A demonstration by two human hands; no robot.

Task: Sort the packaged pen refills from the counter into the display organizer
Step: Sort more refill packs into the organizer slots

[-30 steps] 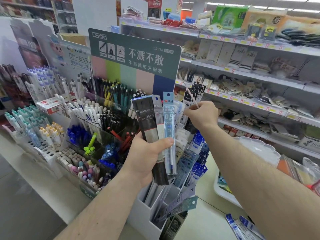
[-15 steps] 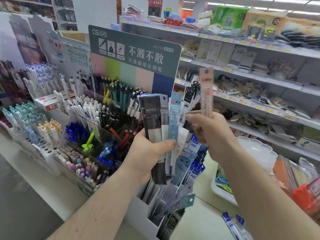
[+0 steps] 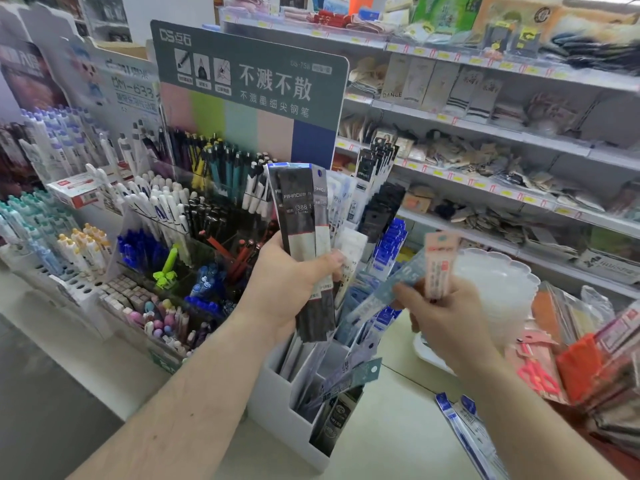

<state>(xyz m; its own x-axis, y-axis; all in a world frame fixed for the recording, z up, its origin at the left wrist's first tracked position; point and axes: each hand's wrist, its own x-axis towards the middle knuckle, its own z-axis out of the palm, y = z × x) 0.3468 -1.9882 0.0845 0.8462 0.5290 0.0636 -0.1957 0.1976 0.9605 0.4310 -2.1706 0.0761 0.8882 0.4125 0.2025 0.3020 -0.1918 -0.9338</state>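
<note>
— Where are your refills?

— Above the white display organizer. Your left hand grips a fan of black refill packs, long axis near upright.

— And the right?

— Your right hand pinches a pink refill pack, upright, and a blue refill pack slanting down-left; both blurred, print unreadable.

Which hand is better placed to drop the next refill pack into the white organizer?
Right. The right hand pinches just two loose packs, pink and light blue, above the organizer. The left hand grips a whole bundle of black packs.
</note>
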